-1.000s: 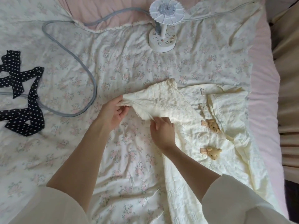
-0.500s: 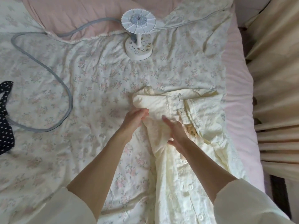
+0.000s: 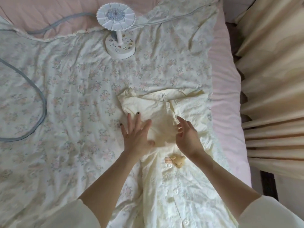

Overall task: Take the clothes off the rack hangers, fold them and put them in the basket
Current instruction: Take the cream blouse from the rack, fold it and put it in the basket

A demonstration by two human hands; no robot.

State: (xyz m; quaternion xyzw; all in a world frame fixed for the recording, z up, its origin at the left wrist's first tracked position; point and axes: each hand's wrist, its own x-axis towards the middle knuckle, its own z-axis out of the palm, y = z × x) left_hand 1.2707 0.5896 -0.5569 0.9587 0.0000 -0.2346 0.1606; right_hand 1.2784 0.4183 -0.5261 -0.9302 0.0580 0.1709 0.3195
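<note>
Head camera view, looking down on a bed. A pale yellow garment with white buttons lies lengthwise in the lower right of centre, its collar end toward the middle of the frame and its lower part running off the bottom edge. The upper part is folded over itself, with a small label showing at the neckline. A little tan bear charm sits on the front of the garment, just below the hands.

The left hand lies flat on the folded left portion of the garment, fingers straight and spread, dark polish on the nails, holding nothing. The right hand hovers or rests lightly on the garment just to the right, fingers loosely bent and apart; whether the fingertips pinch any fabric cannot be told. Both forearms come up from the bottom of the frame out of cream sleeves.

Under the garment spreads a floral quilt in cream with small pink flowers. A white stand fan sits on it at upper centre. A grey cord loops across the left side. A pink sheet shows along the right edge of the bed, and beige curtains hang at far right.
</note>
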